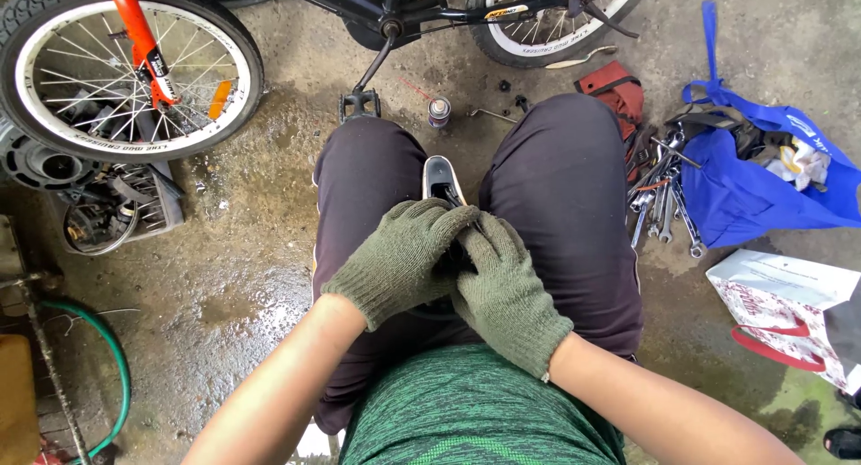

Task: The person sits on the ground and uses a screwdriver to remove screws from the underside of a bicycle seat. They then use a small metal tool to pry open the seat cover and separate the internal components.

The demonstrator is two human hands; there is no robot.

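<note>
Bicycle saddle [441, 180], black with pale rim, lying between the knees with its long axis pointing away from the body; left hand [401, 260] and right hand [507, 290], both in green gloves, closed around its near end, side by side and touching.

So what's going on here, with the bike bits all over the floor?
A person sits on a wet concrete floor, wearing green knit gloves. The left hand and right hand both grip a black and grey bicycle saddle held between the knees. A small bike with an orange fork stands just ahead, its pedal hanging down near a spray can. To the right lie a pile of wrenches, a blue bag and a white shopping bag.
</note>
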